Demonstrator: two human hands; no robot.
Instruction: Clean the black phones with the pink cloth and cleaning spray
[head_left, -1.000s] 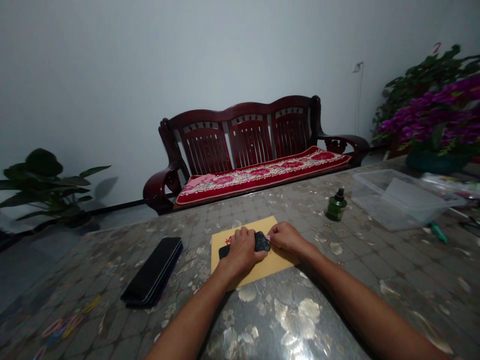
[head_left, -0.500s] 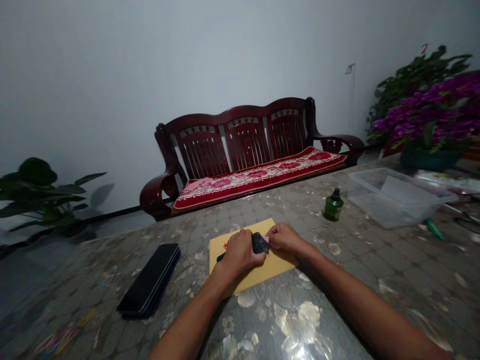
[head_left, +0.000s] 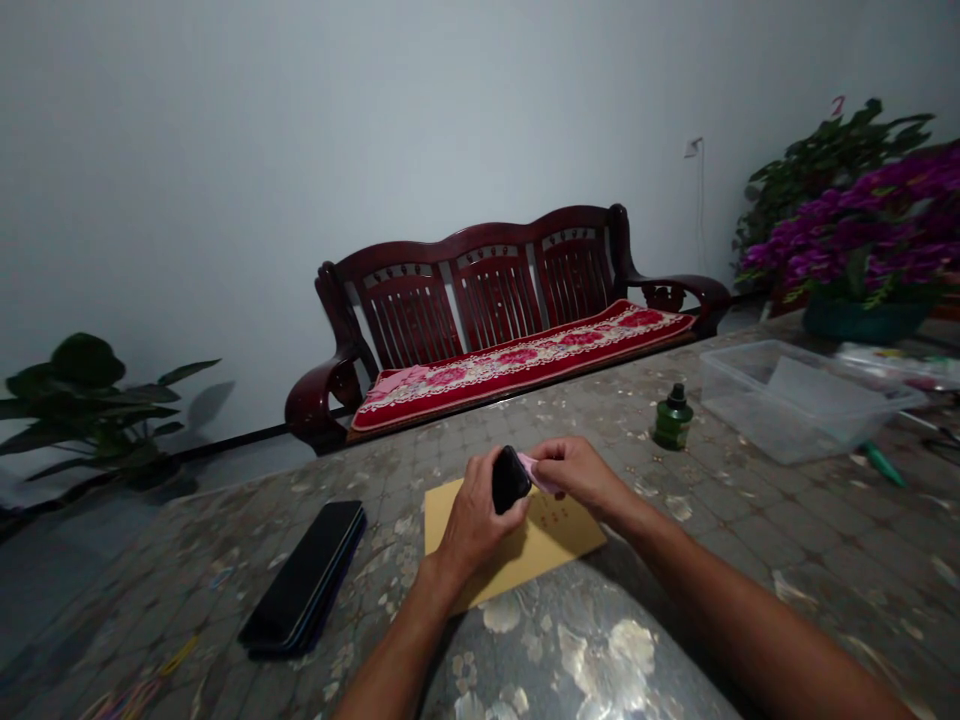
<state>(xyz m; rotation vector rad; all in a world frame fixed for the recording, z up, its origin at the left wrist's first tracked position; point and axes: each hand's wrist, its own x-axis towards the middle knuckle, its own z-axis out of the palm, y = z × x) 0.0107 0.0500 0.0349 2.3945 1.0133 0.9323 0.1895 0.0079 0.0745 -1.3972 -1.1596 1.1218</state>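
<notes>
My left hand [head_left: 477, 508] is closed around a black phone [head_left: 511, 481], which is tilted up off a yellow sheet [head_left: 517, 565] with reddish marks. Part of the phone is covered by my fingers. In the fingers of my right hand [head_left: 571, 476] is a small pink cloth [head_left: 531, 468], pressed against the phone's right edge. Farther left, a stack of dark phones [head_left: 307, 575] lies on the patterned tabletop [head_left: 592, 650].
A green bottle with a black cap [head_left: 673, 418] stands right of my hands, beside a clear plastic box [head_left: 795, 400]. Coloured rubber bands [head_left: 142, 690] lie front left. Behind the table is a wooden bench [head_left: 480, 300]; purple flowers [head_left: 870, 230] stand at right.
My left hand has raised and tilted the phone up from the yellow sheet. My right hand has shifted slightly with the pink cloth, which now shows more along the phone's edge.
</notes>
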